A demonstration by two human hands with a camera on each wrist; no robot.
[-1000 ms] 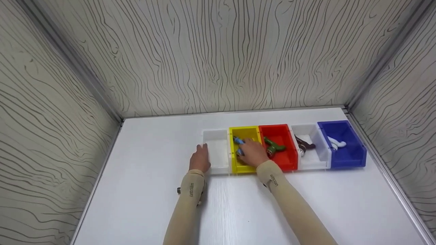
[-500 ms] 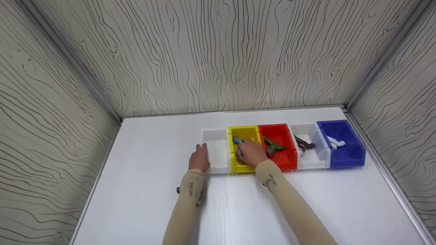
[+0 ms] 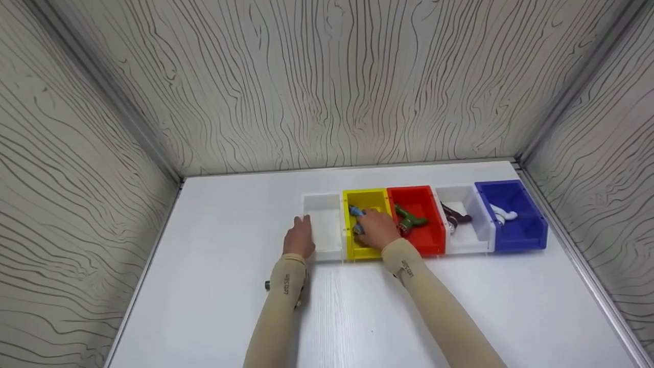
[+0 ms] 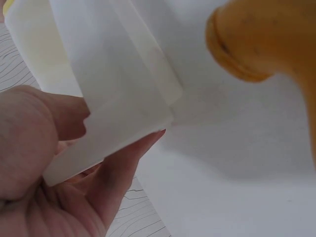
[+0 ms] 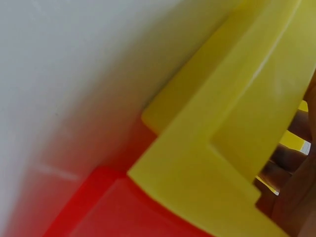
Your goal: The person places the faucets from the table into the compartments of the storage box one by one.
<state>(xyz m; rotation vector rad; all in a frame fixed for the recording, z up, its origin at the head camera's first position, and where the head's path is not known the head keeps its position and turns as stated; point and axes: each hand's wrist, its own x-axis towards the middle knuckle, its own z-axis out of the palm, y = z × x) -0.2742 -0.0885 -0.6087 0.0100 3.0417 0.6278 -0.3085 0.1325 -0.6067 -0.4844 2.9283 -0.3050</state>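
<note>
In the head view my left hand (image 3: 299,239) holds the near left corner of the leftmost white bin (image 3: 327,230). The left wrist view shows thumb and fingers on either side of its thin wall (image 4: 116,69). My right hand (image 3: 378,229) reaches into the yellow bin (image 3: 367,197), over a blue branched fitting (image 3: 356,210) with metallic ends. The fitting's two ends stick out left of the hand; the rest lies under my fingers. In the right wrist view, bent fingers (image 5: 289,158) show behind the yellow wall; the fitting is out of sight there.
A red bin (image 3: 420,197) holds a green branched piece (image 3: 411,221). Further right, a second white bin (image 3: 452,194) has a brown one (image 3: 462,219), and a blue bin (image 3: 516,197) a white one (image 3: 505,214). A blurred orange rounded object (image 4: 261,39) appears in the left wrist view.
Both hands stay almost where they were. The whole head view has shifted very slightly; the bins and the pieces in them look unmoved.
</note>
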